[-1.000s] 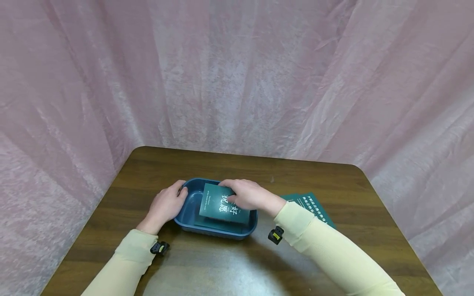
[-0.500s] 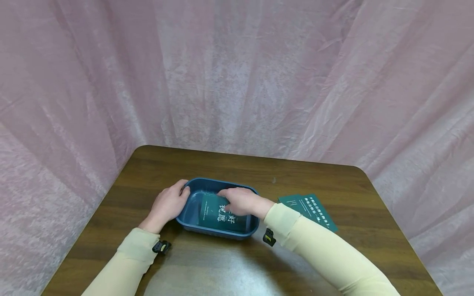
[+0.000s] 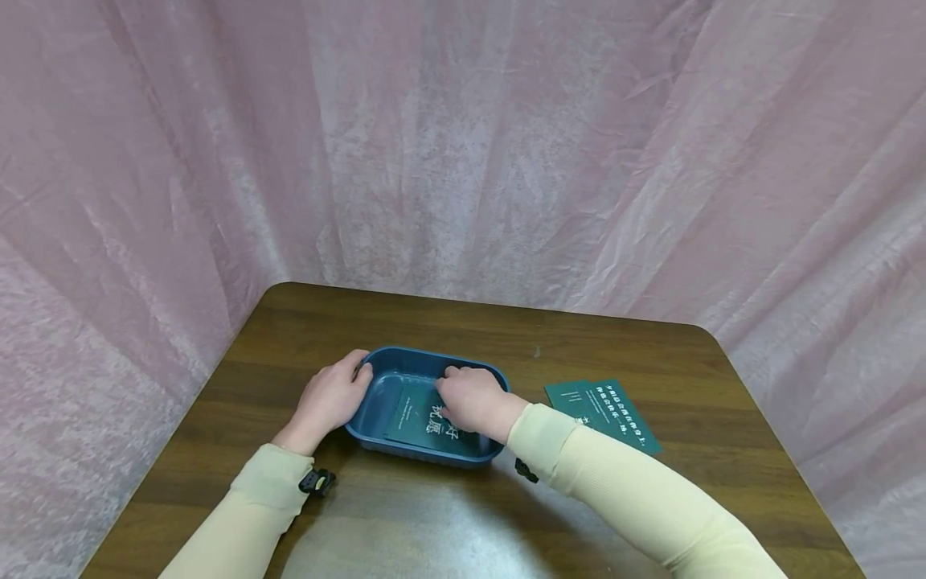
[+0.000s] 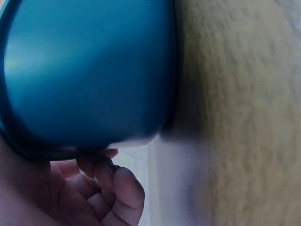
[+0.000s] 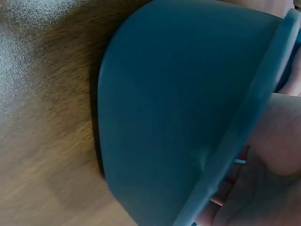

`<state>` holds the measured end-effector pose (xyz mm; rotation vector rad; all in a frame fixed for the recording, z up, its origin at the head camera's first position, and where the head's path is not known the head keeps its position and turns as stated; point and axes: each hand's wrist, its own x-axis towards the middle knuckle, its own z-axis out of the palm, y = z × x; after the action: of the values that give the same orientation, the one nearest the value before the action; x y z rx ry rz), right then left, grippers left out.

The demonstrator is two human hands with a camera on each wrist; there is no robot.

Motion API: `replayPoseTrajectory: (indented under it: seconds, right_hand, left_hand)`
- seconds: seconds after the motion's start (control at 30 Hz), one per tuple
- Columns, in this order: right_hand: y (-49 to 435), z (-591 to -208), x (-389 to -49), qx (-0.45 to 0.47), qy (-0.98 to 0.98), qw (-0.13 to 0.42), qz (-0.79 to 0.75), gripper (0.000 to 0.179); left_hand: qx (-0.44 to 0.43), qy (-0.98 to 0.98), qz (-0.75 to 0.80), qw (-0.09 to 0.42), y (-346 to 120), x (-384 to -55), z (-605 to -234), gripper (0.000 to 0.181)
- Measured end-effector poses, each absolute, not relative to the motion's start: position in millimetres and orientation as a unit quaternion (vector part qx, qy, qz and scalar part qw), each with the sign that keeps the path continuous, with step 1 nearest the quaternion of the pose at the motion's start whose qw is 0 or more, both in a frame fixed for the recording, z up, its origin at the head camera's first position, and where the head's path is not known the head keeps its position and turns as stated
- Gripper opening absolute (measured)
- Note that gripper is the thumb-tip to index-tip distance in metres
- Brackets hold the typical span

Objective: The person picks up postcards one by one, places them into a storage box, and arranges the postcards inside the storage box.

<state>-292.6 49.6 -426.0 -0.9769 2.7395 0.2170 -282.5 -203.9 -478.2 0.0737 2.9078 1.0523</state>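
Observation:
A blue plastic basin (image 3: 372, 418) with a rounded rim stands on the wooden table. My left hand (image 3: 331, 400) grips its left end, thumb at the rim; the left wrist view shows curled fingers (image 4: 127, 188) beneath the rim's outer side. Flat inside the basin lies a dark green card (image 3: 412, 418) with white lettering. My right hand (image 3: 473, 398) reaches over the right end, bent fingers down on the card and covering its right part. The basin wall (image 5: 164, 108) mostly hides those fingertips in the right wrist view, so whether they pinch the card is unclear.
Overlapping green cards (image 3: 611, 414) with white print lie on the brown table (image 3: 694, 418) right of the basin, partly behind the right forearm. A pink curtain (image 3: 463, 161) hangs beyond the table's far edge.
The right hand has lowered the card, earlier held tilted, flat into the basin. Its fingers have since bent more and drawn slightly right. The left hand has kept its grip.

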Motion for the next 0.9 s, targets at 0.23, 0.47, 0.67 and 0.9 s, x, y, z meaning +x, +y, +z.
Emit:
replayPoseTrajectory:
  seconds: [0.23, 0.47, 0.67, 0.9]
  right_hand:
    - [42.2, -421.2, -296.4, -0.359, 0.924, 0.129, 0.041, 0.058]
    - [27.7, -420.7, -299.3, -0.366, 0.905, 0.217, 0.018, 0.086]
    - [16.5, -419.7, -295.9, -0.382, 0.898, 0.209, 0.058, 0.085]
    - [7.2, -420.2, -295.2, -0.377, 0.898, 0.220, 0.063, 0.079]
  left_hand:
    - [0.027, 0.940, 0.340, 0.021, -204.3, -282.2, -477.0, 0.048]
    - [0.034, 0.939, 0.340, 0.023, -205.1, -282.1, -477.5, 0.047]
    - [0.034, 0.940, 0.337, 0.029, -205.7, -282.4, -477.4, 0.048]
    - [0.031, 0.940, 0.337, 0.036, -206.1, -283.1, -477.3, 0.049]
